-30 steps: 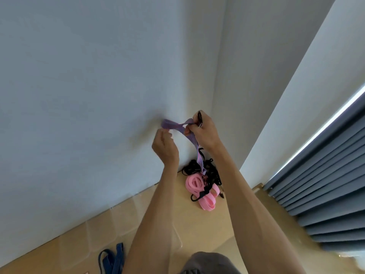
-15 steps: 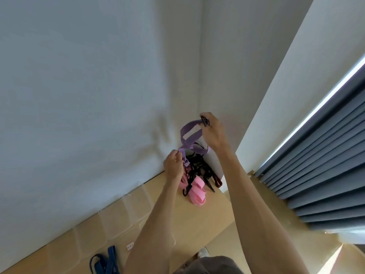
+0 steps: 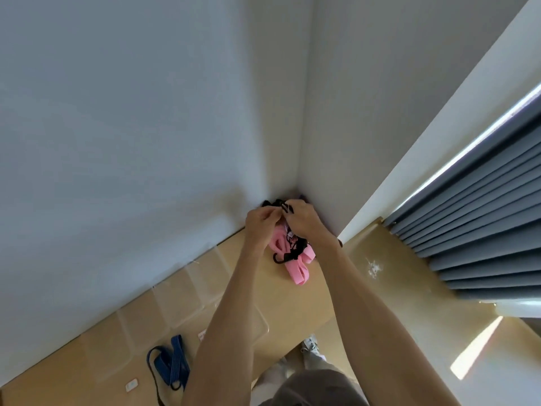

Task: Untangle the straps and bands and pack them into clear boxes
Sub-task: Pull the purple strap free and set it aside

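The wooden table point(image 3: 295, 306) carries the clear boxes point(image 3: 187, 291) along the wall — handy for packing. The tangle of pink and black straps point(image 3: 292, 256) sits in the far corner. Left hand point(image 3: 260, 222) and right hand point(image 3: 303, 219) meet above it, fingers curled, pinching black cord to tease it loose.

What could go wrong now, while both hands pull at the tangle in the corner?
1. The black cord is wound around the pink band. If the left hand and right hand pull hard, the knot may tighten.
2. The pile lies near the table edge, so a loose piece could slide off to the floor.
3. The clear boxes sit under the left forearm and could be knocked.
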Available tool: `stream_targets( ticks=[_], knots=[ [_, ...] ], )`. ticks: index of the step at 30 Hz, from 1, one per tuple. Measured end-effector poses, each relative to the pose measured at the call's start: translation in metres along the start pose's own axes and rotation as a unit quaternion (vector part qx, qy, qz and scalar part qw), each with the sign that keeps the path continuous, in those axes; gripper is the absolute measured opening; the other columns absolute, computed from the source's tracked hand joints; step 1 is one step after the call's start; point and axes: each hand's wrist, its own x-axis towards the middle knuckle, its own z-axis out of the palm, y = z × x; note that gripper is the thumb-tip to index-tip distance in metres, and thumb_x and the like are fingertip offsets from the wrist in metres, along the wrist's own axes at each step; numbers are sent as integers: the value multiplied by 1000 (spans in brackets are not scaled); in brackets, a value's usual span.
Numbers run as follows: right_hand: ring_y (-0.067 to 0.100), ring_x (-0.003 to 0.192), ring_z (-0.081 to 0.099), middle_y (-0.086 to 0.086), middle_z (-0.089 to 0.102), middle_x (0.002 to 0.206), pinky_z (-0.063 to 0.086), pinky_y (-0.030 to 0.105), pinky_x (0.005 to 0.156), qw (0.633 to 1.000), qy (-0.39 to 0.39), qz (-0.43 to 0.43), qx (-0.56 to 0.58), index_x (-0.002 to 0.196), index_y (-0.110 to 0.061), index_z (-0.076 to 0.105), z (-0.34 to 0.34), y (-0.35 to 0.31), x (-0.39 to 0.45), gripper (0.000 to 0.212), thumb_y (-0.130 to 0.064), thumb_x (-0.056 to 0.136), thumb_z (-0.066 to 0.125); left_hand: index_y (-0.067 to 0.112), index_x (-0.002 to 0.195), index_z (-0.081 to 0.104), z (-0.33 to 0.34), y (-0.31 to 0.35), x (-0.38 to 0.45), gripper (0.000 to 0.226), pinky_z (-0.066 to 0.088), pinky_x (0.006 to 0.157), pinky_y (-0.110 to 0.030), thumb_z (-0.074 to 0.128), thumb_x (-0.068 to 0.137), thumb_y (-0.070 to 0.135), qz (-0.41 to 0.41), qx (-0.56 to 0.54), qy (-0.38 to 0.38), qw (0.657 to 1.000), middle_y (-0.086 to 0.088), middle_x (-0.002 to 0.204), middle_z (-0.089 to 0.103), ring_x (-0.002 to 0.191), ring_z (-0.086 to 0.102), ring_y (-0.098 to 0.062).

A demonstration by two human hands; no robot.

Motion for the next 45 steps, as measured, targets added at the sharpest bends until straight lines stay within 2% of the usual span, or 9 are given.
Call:
stream_targets(
  ticks=[4,7,11,14,21,25,30,37,45],
  knots=[
    [37,104,59,22,60,104,39,34,79,995,17,95,19,100,0,60,9,25,17,20,-12,102,44,-8,85,68,16,-38,-2,14,54,72,-42,55,90,-6,-90,-47,38,994,-24,77,67,70,63,-27],
    [35,93,58,18,64,100,38,30,74,982,63,159,86,98,4,62,11,48,21,26,-12,102,41,4,83,60,34,-60,2,19,51,70,-41,48,79,-11,-67,92,-65,991,-12,84,61,74,59,-28],
    [36,89,63,13,69,88,49,37,74,963,119,208,127,95,3,68,9,72,16,31,-9,98,40,10,132,63,61,-80,9,48,53,97,-42,65,85,-2,-107,181,-171,963,-12,121,68,110,65,-29],
    [39,87,62,15,70,92,53,40,74,947,171,237,137,95,1,67,5,88,14,28,-4,92,40,10,132,63,72,-93,9,53,52,99,-39,71,82,-2,-119,166,-147,968,-13,123,67,112,65,-27],
    [40,91,60,24,66,99,42,39,70,960,140,229,85,103,-3,62,11,106,11,19,-10,97,46,-2,127,58,67,-89,16,52,46,60,-28,56,80,-25,-240,-156,-18,958,-17,105,61,78,57,-24],
    [29,75,49,8,55,79,34,31,65,969,86,202,114,79,-15,52,34,101,12,16,-17,92,60,-8,112,61,65,-85,22,35,45,79,-39,48,84,-26,-203,-138,4,969,-19,110,57,91,57,-28],
    [21,78,57,-2,61,82,41,27,64,956,113,209,175,104,-10,66,52,93,17,22,-17,83,73,5,87,58,62,-83,19,21,40,38,-15,45,96,-8,-267,-155,-32,951,-2,58,65,41,57,-8],
    [34,106,63,15,68,116,51,40,86,937,160,265,160,121,-6,58,59,83,28,32,-15,92,66,-1,98,68,58,-80,23,11,55,74,-35,60,94,-7,-224,-165,-5,960,-19,94,70,78,65,-25],
    [11,39,51,10,66,75,44,22,41,868,185,281,366,80,-11,56,40,89,26,14,-10,92,62,-3,108,65,43,-87,22,27,50,84,-39,70,89,15,-214,123,93,965,-14,104,68,96,64,-31]
  ],
)
